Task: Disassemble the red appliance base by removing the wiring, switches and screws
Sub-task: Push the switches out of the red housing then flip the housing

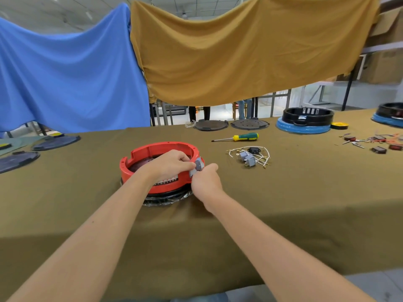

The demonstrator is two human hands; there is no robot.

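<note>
The red appliance base (160,165) sat open side up on the olive-covered table (283,203), resting on a black ring (168,196). At the base's right rim, two grey switches (197,167) were held together between both hands. The left hand (169,164) reached across the base, its fingers curled and pinching the switches from the left. The right hand (206,182), just right of the base, gripped the same switches from below with curled fingers. Right of the base lay a removed bundle of white wiring with grey switches and a black socket (250,156). Beyond that bundle, farther from the base, lay a screwdriver (237,137) with a green and yellow handle. Far right of the base stood a black housing on a blue ring (305,120).
</note>
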